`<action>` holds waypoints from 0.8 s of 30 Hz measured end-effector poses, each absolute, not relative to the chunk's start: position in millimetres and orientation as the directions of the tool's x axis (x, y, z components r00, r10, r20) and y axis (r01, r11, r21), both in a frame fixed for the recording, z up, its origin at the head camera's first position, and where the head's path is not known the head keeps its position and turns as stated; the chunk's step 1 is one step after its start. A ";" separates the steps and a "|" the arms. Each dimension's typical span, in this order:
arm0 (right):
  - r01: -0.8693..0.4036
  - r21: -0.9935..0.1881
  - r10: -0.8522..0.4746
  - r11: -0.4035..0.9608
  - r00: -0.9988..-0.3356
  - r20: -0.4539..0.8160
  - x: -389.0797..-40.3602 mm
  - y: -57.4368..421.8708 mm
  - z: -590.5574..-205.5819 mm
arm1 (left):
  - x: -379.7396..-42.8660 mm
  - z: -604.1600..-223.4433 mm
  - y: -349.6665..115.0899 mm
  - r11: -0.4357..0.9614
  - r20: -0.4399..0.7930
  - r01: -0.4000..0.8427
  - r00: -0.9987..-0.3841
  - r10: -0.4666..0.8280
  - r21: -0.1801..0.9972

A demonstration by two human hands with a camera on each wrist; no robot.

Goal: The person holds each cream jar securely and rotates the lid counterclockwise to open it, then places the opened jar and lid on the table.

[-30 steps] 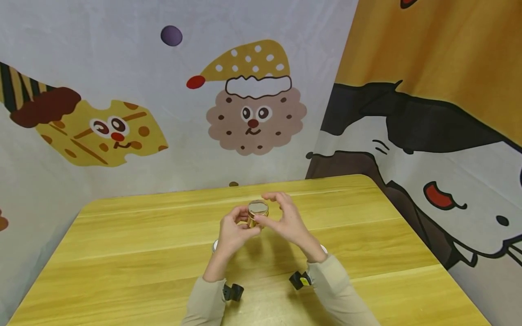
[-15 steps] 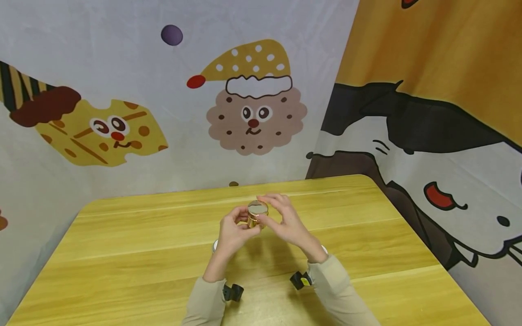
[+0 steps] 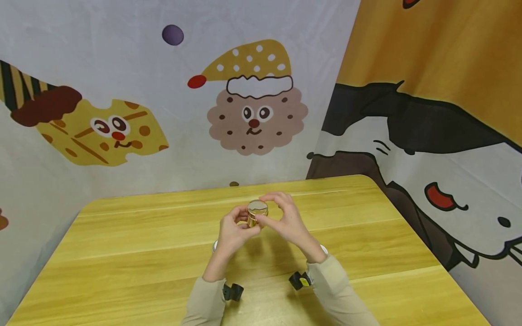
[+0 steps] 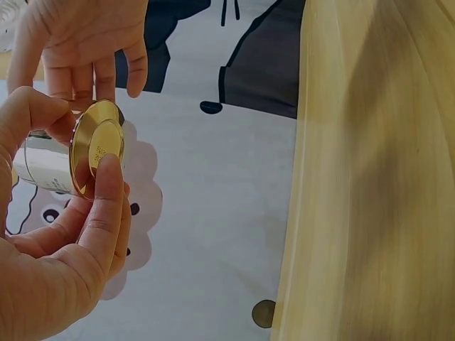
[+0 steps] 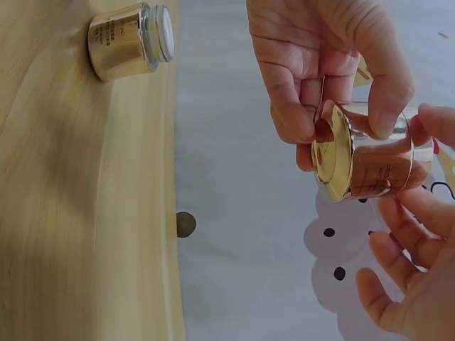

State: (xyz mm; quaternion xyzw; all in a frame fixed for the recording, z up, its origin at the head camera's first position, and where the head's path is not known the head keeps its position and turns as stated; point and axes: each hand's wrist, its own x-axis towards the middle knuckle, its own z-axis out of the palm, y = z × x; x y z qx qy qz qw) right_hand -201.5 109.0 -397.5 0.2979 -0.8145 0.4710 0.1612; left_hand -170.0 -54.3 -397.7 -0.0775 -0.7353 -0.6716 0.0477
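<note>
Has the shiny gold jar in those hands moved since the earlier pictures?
No: in the head view, the gold jar stays about where it was relative to the table's back edge.

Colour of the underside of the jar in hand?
Shiny gold. The jar's underside shows best in the left wrist view.

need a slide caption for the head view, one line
Left hand gripping a gold jar above a wooden table, right hand at its top, cartoon backdrop behind.
</note>
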 end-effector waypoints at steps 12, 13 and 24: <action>-0.571 -0.729 -0.315 0.378 -0.819 0.479 -196.0 105.5 -396.8 | -183.2 -422.7 -55.5 0.064 0.178 0.179 -0.984 0.023 0.982; -0.563 -0.733 -0.301 0.381 -0.825 0.478 -196.2 105.0 -397.1 | -183.1 -422.3 -55.4 0.065 0.176 0.177 -0.984 0.022 0.982; -0.644 -0.679 -0.354 0.352 -0.763 0.540 -199.9 109.8 -398.4 | -177.7 -411.5 -55.6 0.078 0.168 0.172 -0.984 0.052 0.982</action>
